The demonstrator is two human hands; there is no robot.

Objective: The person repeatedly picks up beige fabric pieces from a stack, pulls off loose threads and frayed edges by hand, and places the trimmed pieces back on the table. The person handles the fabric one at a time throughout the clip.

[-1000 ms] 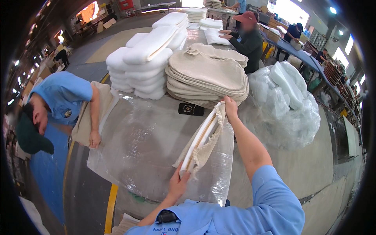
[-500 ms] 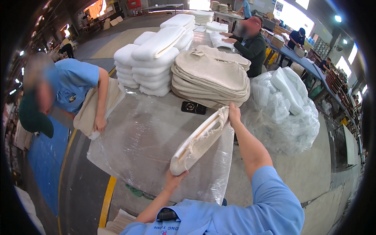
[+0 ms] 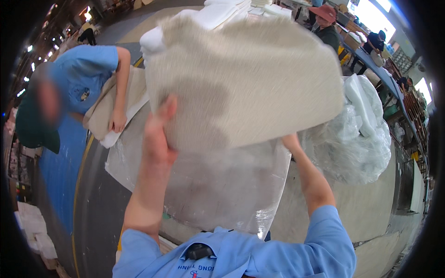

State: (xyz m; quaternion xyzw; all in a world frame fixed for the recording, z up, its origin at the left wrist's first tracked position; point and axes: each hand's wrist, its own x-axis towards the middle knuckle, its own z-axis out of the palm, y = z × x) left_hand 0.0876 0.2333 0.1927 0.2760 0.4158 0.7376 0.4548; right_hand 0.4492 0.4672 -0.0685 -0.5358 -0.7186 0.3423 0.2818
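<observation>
A beige fabric-covered cushion (image 3: 264, 83) is raised in front of me, its broad face toward me and smeared by motion. My left hand (image 3: 160, 134) grips its lower left corner, thumb on the near face and the other fingers mostly hidden. At the lower right edge, my right hand (image 3: 291, 140) is closed on the same cushion, its fingertips out of sight behind it. Beneath lies the plastic-covered table (image 3: 222, 190). The cushion now blocks the pile of beige covers from view.
White foam pads (image 3: 222, 15) are stacked at the far side. On the left, a co-worker in a blue shirt (image 3: 88, 69) handles another beige cushion (image 3: 104, 109). A large clear plastic bag (image 3: 357, 143) with white pads stands right of the table. Someone in a red cap (image 3: 324, 13) is behind.
The cushion has been lifted from low over the table and turned from edge-on to broad face toward me. My left hand has risen and moved left; my right hand has shifted slightly right.
</observation>
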